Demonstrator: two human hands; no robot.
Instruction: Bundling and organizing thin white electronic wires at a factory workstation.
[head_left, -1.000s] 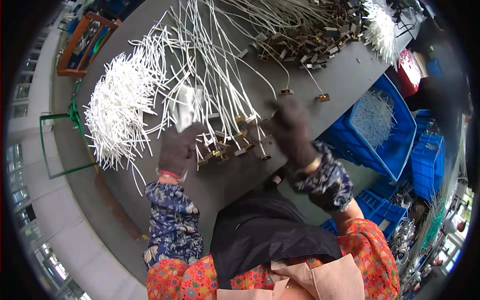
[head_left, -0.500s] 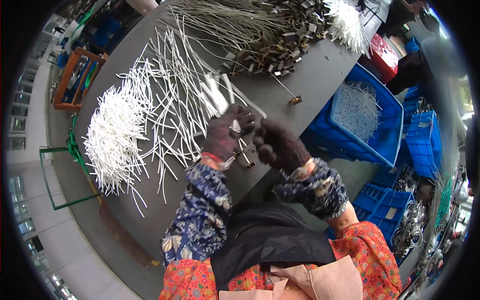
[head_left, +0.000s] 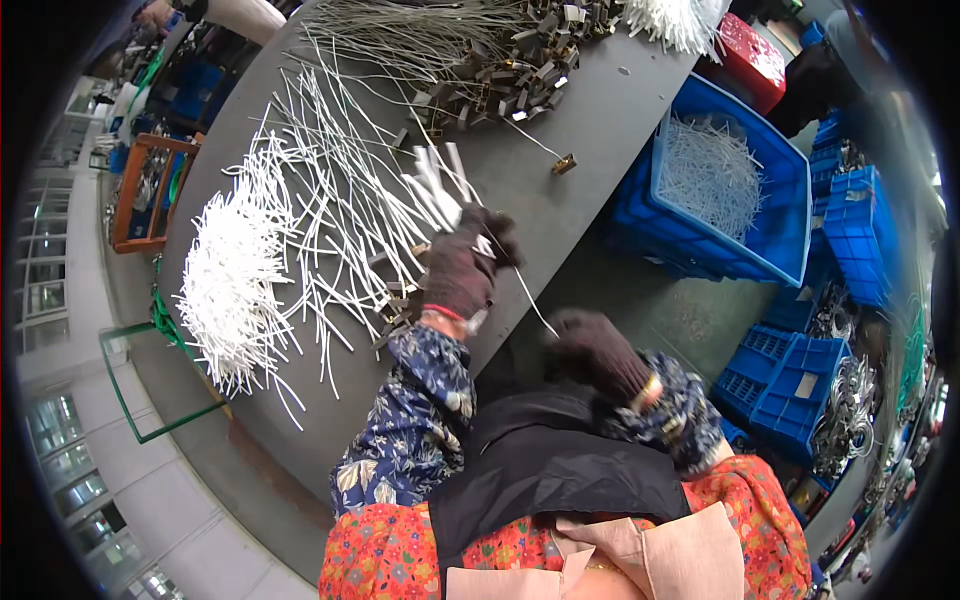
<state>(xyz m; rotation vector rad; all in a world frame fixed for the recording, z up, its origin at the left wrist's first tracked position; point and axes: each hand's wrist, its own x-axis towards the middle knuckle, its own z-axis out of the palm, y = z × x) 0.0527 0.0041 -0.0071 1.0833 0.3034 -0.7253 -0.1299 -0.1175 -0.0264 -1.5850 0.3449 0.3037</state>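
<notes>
My left hand (head_left: 468,262), in a dark knitted glove, closes round a bundle of short white tubes (head_left: 432,188) over the table. A thin white wire (head_left: 534,300) stretches from it down to my right hand (head_left: 597,352). That gloved hand is closed at the wire's end, beyond the table edge, and is slightly blurred. Left of my left hand lie loose white wires (head_left: 330,200) and a dense heap of white tubing pieces (head_left: 235,290). Small dark blocks with brassy ends (head_left: 400,305) lie beside my left wrist. One wired block (head_left: 564,164) lies apart on the table.
A pile of dark blocks (head_left: 520,70) and long wires (head_left: 400,35) covers the table's (head_left: 600,110) far side, with another white bundle (head_left: 675,22). Right of the table stands a blue bin (head_left: 790,235) of thin white pieces. Further blue crates (head_left: 790,375) and a red container (head_left: 750,62) stand near.
My right hand has moved down and right, away from my left hand, drawing the white wire out between them. The left hand still grips the tubes; the whole view has shifted slightly.
</notes>
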